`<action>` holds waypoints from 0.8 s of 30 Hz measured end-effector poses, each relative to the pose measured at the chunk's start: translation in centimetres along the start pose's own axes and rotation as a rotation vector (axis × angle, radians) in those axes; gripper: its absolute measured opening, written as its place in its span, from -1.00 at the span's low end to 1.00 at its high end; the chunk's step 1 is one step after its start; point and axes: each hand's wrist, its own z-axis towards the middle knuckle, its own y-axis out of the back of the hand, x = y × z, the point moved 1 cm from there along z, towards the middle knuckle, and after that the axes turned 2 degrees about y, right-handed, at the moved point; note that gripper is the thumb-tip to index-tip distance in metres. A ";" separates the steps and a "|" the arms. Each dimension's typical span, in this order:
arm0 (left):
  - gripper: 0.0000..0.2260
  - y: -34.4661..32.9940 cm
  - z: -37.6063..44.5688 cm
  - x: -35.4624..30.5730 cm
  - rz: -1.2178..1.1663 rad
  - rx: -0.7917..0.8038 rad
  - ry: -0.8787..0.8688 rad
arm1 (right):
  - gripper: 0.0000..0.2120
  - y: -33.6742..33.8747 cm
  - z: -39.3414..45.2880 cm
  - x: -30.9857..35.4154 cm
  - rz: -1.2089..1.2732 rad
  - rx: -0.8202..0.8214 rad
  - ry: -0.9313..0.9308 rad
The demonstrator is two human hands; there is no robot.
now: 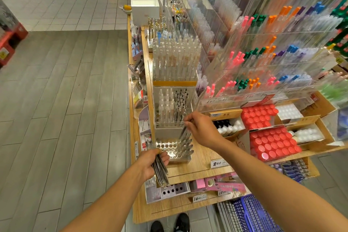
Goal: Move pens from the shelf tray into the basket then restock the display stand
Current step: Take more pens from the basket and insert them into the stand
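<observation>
The left hand [153, 164] is closed around a bundle of pens [160, 172], dark-tipped with clear barrels, held just in front of the display stand [173, 149]. The right hand [202, 128] pinches a single pen [183, 132] by its upper end, its lower end over the stand's holes. A blue basket [258, 214] sits at lower right.

free: front stand holes [166, 146] | blocked: pens [187, 146] right
</observation>
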 end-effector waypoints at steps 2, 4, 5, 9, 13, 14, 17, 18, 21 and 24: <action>-0.89 -0.1 0.1 0.0 0.014 0.010 0.002 | -0.90 -0.7 -0.1 -0.4 -0.069 0.027 0.049; -0.88 -0.3 0.0 0.1 0.032 0.013 -0.011 | -0.90 -1.2 -0.1 -0.8 -0.098 0.052 0.062; -0.88 -0.3 0.0 0.1 0.039 0.011 -0.019 | -0.90 -1.3 -0.1 -1.0 -0.104 0.061 0.059; -0.89 -0.5 -0.1 0.1 0.059 0.019 -0.022 | -0.91 -2.0 0.2 -1.1 -0.155 0.068 0.059; -0.90 -0.7 -0.2 0.0 0.065 0.024 -0.024 | -0.90 -2.5 0.1 -0.7 -0.220 0.108 0.075; -0.88 -0.7 -0.2 0.0 0.066 0.024 -0.028 | -0.89 -2.6 0.0 -0.7 -0.267 0.140 0.070; -0.81 -0.7 -0.5 0.0 0.056 0.047 -0.030 | -0.84 -3.2 -0.2 -0.5 -0.434 0.199 0.044; -0.79 -0.7 -0.6 0.0 0.052 0.062 -0.028 | -0.83 -3.4 -0.1 -0.4 -0.477 0.209 0.026; -0.73 -0.8 -1.0 -0.1 0.031 0.116 -0.032 | -0.84 -3.9 0.4 0.3 -0.577 0.252 -0.017; -0.70 -0.9 -1.5 -0.2 0.026 0.173 -0.061 | -0.80 -4.2 0.4 0.6 -0.584 0.212 0.041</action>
